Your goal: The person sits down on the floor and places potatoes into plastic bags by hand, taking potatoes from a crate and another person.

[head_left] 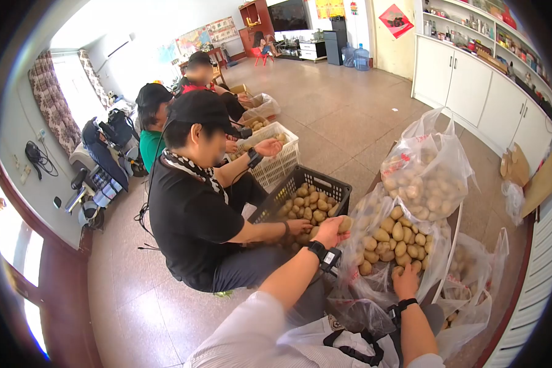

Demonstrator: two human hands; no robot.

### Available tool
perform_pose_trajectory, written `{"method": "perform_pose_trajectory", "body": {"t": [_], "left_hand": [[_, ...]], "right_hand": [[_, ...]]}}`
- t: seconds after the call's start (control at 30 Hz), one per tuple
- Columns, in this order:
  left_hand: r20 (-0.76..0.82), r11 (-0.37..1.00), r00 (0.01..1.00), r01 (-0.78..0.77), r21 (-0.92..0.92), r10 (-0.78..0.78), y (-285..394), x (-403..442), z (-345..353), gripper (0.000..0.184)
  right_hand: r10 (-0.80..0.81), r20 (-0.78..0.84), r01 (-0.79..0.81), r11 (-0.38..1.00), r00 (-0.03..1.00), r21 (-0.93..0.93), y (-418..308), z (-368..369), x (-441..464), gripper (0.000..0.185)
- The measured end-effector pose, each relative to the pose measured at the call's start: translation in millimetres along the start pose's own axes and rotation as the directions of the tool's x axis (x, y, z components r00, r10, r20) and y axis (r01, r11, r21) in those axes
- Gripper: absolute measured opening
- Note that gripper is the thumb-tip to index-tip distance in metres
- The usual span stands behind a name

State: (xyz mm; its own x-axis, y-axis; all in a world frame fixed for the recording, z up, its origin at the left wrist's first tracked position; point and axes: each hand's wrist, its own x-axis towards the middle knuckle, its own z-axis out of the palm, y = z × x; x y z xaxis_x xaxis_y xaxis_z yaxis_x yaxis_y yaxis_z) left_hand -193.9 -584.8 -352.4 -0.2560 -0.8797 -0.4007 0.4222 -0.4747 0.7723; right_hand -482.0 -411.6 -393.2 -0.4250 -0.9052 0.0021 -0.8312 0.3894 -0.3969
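My left hand (331, 233) is closed around a potato (345, 224) above the right end of a black crate (343, 205). Potatoes (313, 202) fill much of that crate. Down at the near side of an open clear plastic bag (438, 254), my right hand (405, 283) has its fingers curled at a potato (416, 266). Many more loose potatoes (400, 233) lie heaped in this bag. Its fingertips are partly hidden, so the grip is hard to see in full. Both wrists carry dark straps with small devices.
A co-worker in black (190, 214) sits at my left with a hand in the black crate. Two more people sit beyond, by a white crate (276, 162). A full potato bag (426, 178) stands behind the open one; another bag (466, 264) is at right.
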Motion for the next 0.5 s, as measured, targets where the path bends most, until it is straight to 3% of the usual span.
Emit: {"method": "perform_pose_trajectory", "body": {"t": [0.1, 0.17, 0.37, 0.43, 0.47, 0.5], "left_hand": [[-0.086, 0.999, 0.996, 0.018, -0.040, -0.021, 6, 11, -22, 0.029], [-0.309, 0.995, 0.948, 0.050, -0.091, -0.076, 10, 14, -31, 0.030], [-0.388, 0.997, 0.918, 0.063, -0.053, -0.078, 4, 26, -66, 0.020], [-0.230, 0.948, 0.969, -0.012, 0.317, 0.089, 6, 16, -66, 0.020], [-0.440, 0.997, 0.895, 0.065, -0.036, -0.074, 9, 11, -51, 0.020], [-0.434, 0.997, 0.898, 0.068, -0.034, -0.076, 2, 19, -58, 0.020]], "right_hand": [[-0.030, 0.081, 0.038, 0.995, 0.996, -0.096, -5, -3, -7, 0.053], [-0.062, 0.094, 0.073, 0.990, 0.994, -0.122, -5, 0, -8, 0.052], [-0.160, 0.120, 0.178, 0.971, 0.980, -0.159, -8, 2, -14, 0.051], [-0.210, 0.117, 0.227, 0.963, 0.971, -0.149, -6, 6, -14, 0.051], [-0.203, 0.117, 0.219, 0.964, 0.972, -0.153, -4, 8, -15, 0.051], [-0.209, 0.138, 0.233, 0.955, 0.968, -0.183, -3, 10, -14, 0.051]]}}
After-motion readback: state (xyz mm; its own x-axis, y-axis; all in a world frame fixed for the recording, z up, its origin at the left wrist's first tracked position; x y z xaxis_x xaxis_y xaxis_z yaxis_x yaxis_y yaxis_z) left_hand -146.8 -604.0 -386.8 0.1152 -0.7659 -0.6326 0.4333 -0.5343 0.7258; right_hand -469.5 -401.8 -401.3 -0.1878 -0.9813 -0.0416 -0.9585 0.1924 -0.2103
